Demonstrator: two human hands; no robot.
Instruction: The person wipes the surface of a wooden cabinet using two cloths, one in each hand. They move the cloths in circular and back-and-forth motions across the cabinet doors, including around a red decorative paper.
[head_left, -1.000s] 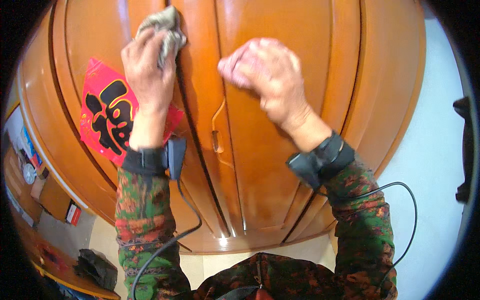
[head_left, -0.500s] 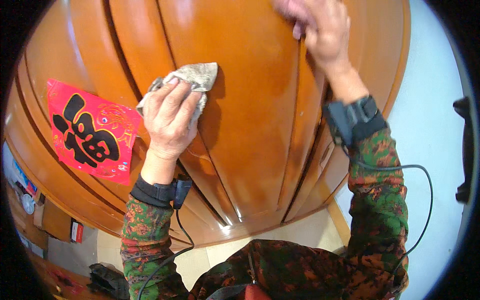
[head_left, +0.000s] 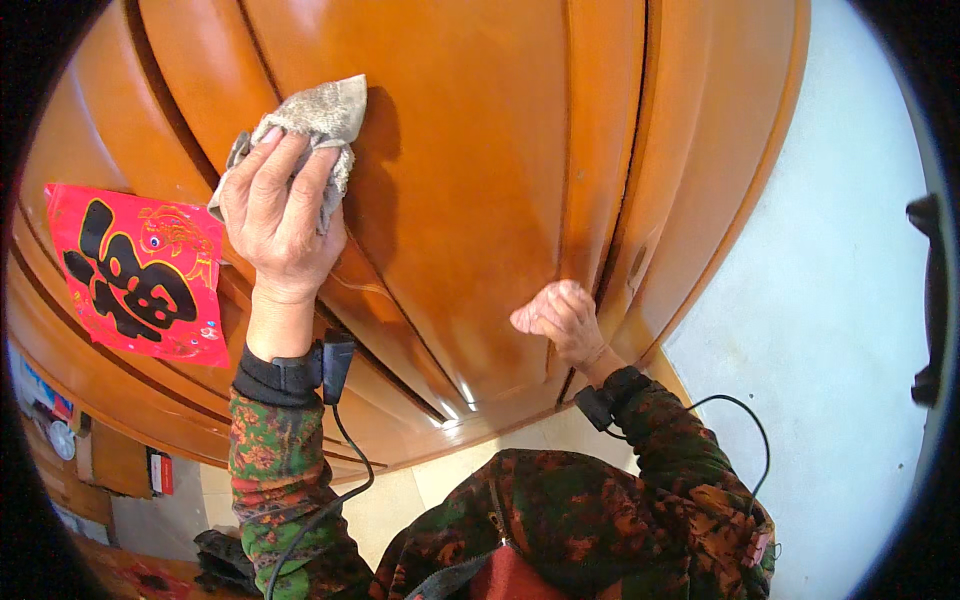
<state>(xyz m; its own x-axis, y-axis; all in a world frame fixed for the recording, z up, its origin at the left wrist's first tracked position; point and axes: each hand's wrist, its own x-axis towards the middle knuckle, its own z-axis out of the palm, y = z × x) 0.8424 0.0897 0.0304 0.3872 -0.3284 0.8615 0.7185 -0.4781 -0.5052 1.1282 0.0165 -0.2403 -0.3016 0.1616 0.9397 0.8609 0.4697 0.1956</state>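
Observation:
My left hand (head_left: pixel 282 215) presses a crumpled, stained whitish rag (head_left: pixel 325 110) against the glossy orange-brown wooden door (head_left: pixel 470 200). Its fingers lie bent over the rag, and one corner sticks out past the fingertips. Lower down on the right, my right hand (head_left: pixel 572 325) is closed in front of the door's lower panel. A pinkish crumpled bit (head_left: pixel 530 316), which looks like cloth, shows at its fingers; most of it is hidden. To the left of my left hand, a red paper square (head_left: pixel 140 280) with black lettering and a gold fish hangs on the door.
A pale bluish-white wall (head_left: pixel 800 300) rises at the right of the door. Light floor tiles (head_left: pixel 385 515) show below it. Boxes and a brown cabinet (head_left: pixel 120 460) stand at the lower left. Black cables (head_left: pixel 355 480) run from the wrist bands along both sleeves.
My right hand has come down from high on the door to its lower part. My left hand has slid with the rag up and left across the wood.

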